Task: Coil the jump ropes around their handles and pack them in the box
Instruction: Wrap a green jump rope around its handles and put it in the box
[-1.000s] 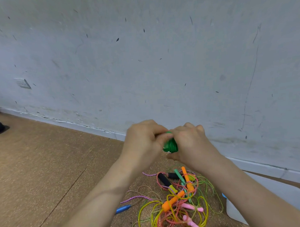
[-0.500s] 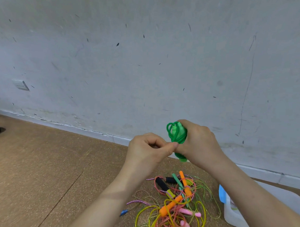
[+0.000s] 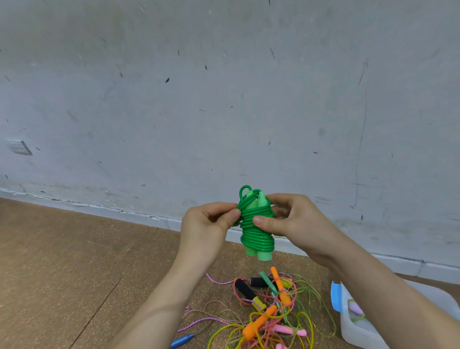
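The green jump rope [image 3: 255, 225] is held in mid-air at the centre of the frame, upright in front of the wall [image 3: 221, 96]. It is above the loose pile of ropes [image 3: 267, 311] on the floor [image 3: 57, 271]. The left hand [image 3: 207, 227] pinches the bundle from the left with its thumb on the coils. The right hand [image 3: 293, 221] grips it from the right, thumb pressed across the middle wraps.

It looks light, and the smooth plastic cord is probably springy and slippery, so the wraps may loosen if let go. The safest hold is likely across the middle, pinning the coils against the handles.

Glossy dark green cord is wound tightly round two pale green handles set side by side. Their blunt ends stick out below and their tapered tips above, where a small loop stands free.

The box [image 3: 359, 334] sits at the lower right of the frame, partly hidden by the right forearm.
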